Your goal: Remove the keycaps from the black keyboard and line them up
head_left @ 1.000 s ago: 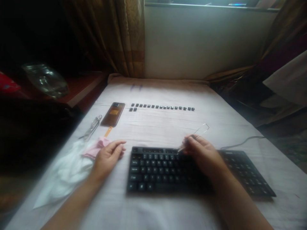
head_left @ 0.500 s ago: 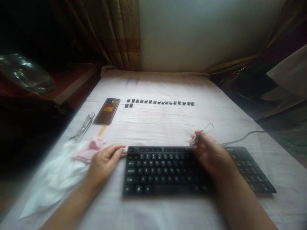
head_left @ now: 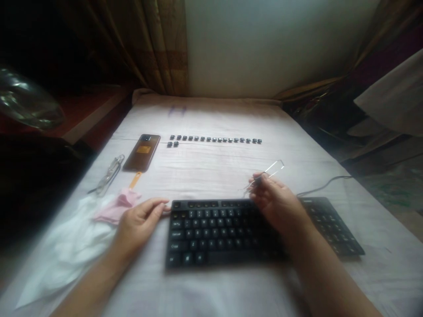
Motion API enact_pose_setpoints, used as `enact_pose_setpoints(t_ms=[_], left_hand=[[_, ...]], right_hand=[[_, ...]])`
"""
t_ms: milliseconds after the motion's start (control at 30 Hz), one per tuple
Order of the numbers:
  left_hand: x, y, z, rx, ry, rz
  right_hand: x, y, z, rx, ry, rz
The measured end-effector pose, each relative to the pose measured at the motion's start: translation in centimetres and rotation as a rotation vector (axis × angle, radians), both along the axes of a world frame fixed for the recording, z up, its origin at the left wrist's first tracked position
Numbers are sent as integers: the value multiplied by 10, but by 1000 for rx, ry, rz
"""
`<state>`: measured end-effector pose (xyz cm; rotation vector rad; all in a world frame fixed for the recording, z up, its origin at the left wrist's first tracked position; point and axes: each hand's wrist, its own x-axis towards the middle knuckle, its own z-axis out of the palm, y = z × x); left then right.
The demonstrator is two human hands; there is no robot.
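Observation:
A black keyboard (head_left: pixel 224 233) lies across the bed-like cloth-covered surface; some slots in its top row show no keycaps. My left hand (head_left: pixel 142 218) rests at its upper left corner, fingers bent together and fingertips against the edge, holding nothing I can make out. Above the keyboard's right half, my right hand (head_left: pixel 276 198) is closed on a thin metal wire tool (head_left: pixel 276 167), whose loop sticks out past the fingers. A small dark piece sits at those fingertips. Farther back, small black keycaps (head_left: pixel 214 139) form a long row, with two more keycaps (head_left: pixel 172 144) below its left end.
A brown phone (head_left: pixel 142 152) lies at the left, with eyeglasses (head_left: pixel 109 174), an orange strip (head_left: pixel 135 179), a pink cloth (head_left: pixel 115 207) and a white cloth (head_left: pixel 66 246) nearer me. The keyboard's cable (head_left: pixel 327 182) runs right. A curtain (head_left: pixel 161 48) hangs behind.
The view has shifted slightly, moving everything left. My right hand has turned a little, and the wire tool's loop now shows more clearly. My left hand stays at the keyboard's corner.

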<state>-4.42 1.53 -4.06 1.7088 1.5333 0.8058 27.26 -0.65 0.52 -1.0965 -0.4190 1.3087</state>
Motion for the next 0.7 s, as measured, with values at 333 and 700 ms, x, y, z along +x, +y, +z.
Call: enact_pose_setpoints(t_ms=[333,700], left_hand=[[-3,1,-2,13,45,-17],[-1,0,1,-8,46,-11]], right_hand=[[0,29,8,-151,232,-16],[-51,17,9,156,-407,373]])
